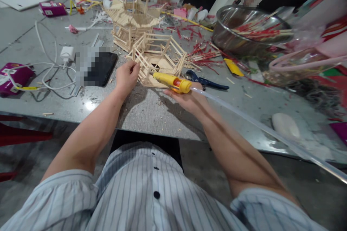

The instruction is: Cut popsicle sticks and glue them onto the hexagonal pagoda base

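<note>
A low, six-sided frame of thin wooden sticks [162, 63] rests on the table in front of me. My left hand [127, 76] is closed in a pinch on the left side of this frame; the fingertips are partly hidden. My right hand [187, 97] grips a yellow hot glue gun [172, 82] from below, its nozzle pointing left at the frame's near left side. From the gun's back, a long clear glue stick [260, 126] runs out to the lower right. Behind the frame stands a tiered stick pavilion [134, 11] with a pointed roof.
Dark blue pliers [207, 80] lie right of the frame. A metal bowl [225, 38] holds red-tipped sticks, with more scattered nearby. Left are a phone [104, 68], a white charger [67, 54] with its cable, and purple boxes [52, 8]. A white computer mouse [285, 125] sits near the front edge.
</note>
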Demonstrator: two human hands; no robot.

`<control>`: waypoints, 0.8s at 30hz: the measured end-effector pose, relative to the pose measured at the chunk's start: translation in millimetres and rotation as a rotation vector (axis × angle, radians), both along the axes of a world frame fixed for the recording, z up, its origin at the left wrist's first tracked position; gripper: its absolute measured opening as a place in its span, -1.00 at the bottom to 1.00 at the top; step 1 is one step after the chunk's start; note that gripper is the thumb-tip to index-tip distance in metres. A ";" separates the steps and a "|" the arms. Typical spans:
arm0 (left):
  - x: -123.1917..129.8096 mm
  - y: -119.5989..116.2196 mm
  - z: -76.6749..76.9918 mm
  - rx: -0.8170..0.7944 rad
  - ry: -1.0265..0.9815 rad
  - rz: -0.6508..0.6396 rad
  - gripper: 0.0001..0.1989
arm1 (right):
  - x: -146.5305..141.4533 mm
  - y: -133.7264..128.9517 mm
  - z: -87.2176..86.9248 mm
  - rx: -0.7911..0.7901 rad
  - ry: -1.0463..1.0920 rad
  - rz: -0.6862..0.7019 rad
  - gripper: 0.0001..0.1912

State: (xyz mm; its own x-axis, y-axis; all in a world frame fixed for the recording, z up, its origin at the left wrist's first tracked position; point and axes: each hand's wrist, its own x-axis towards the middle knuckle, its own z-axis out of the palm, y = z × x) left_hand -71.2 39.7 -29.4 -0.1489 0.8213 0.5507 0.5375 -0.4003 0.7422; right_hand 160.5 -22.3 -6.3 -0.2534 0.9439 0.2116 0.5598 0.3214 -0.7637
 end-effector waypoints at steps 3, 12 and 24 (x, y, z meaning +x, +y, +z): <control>0.2 -0.9 0.3 -0.023 0.011 0.008 -0.75 | -1.2 -0.9 1.2 0.078 -0.057 -0.057 -0.67; 1.3 -2.3 2.5 -0.033 0.024 0.017 -0.76 | -7.3 -2.0 12.3 0.114 -0.111 -0.070 -0.65; 1.6 -0.8 2.8 -0.036 0.027 0.017 -0.77 | -6.4 5.3 28.4 0.076 -0.161 -0.111 -0.56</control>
State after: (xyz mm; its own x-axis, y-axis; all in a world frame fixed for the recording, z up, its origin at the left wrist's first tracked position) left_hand -69.6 38.9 -26.6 -0.1484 0.8383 0.5246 0.5644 -0.3638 0.7410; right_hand 154.2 -17.1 22.2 -0.1847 0.9509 0.2482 0.7081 0.3039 -0.6374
